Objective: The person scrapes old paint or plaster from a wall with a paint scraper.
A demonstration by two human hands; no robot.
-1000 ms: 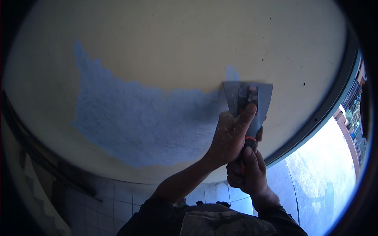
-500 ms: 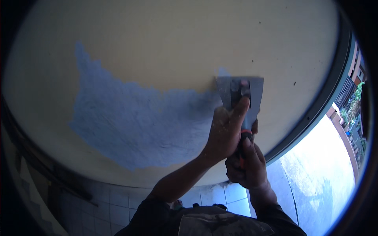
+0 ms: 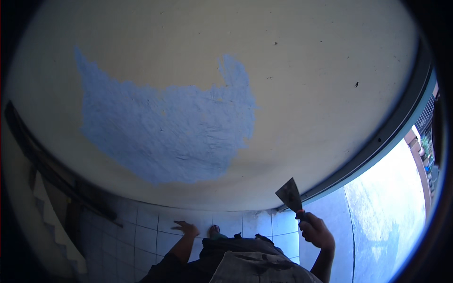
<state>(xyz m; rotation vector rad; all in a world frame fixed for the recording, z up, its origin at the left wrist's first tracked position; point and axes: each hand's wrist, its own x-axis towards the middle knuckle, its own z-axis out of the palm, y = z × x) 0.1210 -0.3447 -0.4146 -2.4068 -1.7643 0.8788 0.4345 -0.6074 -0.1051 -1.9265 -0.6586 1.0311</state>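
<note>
My right hand (image 3: 318,231) is wrapped round the dark handle of a putty knife (image 3: 290,194). Its wide metal blade points up and leftward, low in front of the wall and apart from the scraped area. My left hand (image 3: 188,228) hangs lower left, fingers spread, holding nothing. Ahead stands a cream-painted wall (image 3: 302,127). On it spreads a ragged bluish-grey bare patch (image 3: 165,127), with a narrow prong rising at each end and fine scratch marks across it.
White floor tiles (image 3: 146,236) run along the wall's foot. A dark frame edge (image 3: 396,118) bounds the wall at right, with bright concrete ground (image 3: 382,217) beyond. At left are a dark rail (image 3: 61,177) and a stepped, zigzag edge (image 3: 56,226). Small dark specks dot the wall.
Both hands have come down off the wall. My left hand has let go of the putty knife and moved left; my right hand keeps it, lower and tilted. The whole patch now shows.
</note>
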